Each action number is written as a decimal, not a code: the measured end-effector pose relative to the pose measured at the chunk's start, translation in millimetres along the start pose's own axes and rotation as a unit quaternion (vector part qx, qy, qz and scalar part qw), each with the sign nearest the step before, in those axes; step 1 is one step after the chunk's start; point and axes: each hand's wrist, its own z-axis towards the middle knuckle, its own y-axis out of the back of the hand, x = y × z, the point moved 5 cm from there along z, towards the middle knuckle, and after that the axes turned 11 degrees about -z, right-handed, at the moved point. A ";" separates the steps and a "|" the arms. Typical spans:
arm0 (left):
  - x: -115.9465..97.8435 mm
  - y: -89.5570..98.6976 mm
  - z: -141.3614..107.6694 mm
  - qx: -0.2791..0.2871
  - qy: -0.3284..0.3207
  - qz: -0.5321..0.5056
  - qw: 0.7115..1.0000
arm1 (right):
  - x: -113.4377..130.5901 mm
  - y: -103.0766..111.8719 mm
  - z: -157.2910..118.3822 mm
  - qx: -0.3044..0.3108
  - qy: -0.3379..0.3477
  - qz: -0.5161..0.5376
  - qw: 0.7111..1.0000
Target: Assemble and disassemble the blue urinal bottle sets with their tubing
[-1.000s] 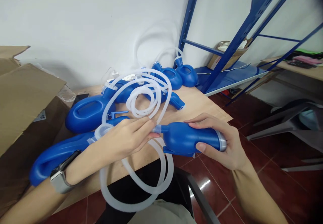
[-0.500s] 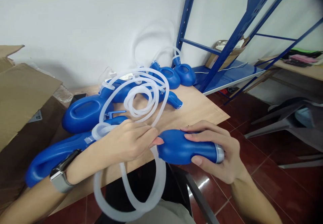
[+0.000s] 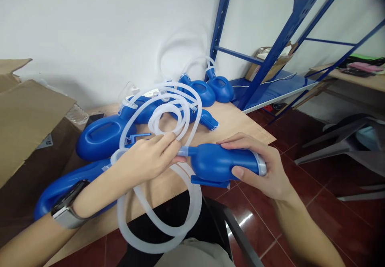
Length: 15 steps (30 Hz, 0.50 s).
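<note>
My hands are apart, with a blue bulb-shaped part (image 3: 215, 162) between them, held up at the near edge of the table (image 3: 240, 126). My right hand (image 3: 261, 164) grips the part near its clear-rimmed end, thumb on the near side, fingers on the far side. My left hand (image 3: 155, 154) is pinched closed on the clear sleeve (image 3: 183, 151) at the part's narrow neck (image 3: 193, 151); sleeve and neck meet, but I cannot tell how far one is seated on the other. A flat blue tab (image 3: 209, 181) sits below the bulb. Translucent hose (image 3: 197, 195) is coiled over the table and hangs in loops past its near edge. One blue bottle (image 3: 57, 189) lies at the table's near left, a second (image 3: 100, 136) just behind it, two more (image 3: 203, 92) at its far side. An open cardboard box (image 3: 33, 110) stands at the table's left end. A blue rack (image 3: 270, 88) stands beyond the table's far right.
</note>
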 end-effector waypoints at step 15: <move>-4.6 9.7 9.5 0.013 0.039 -0.086 0.995 | 2.5 -4.5 -6.4 0.009 -0.007 0.013 1.000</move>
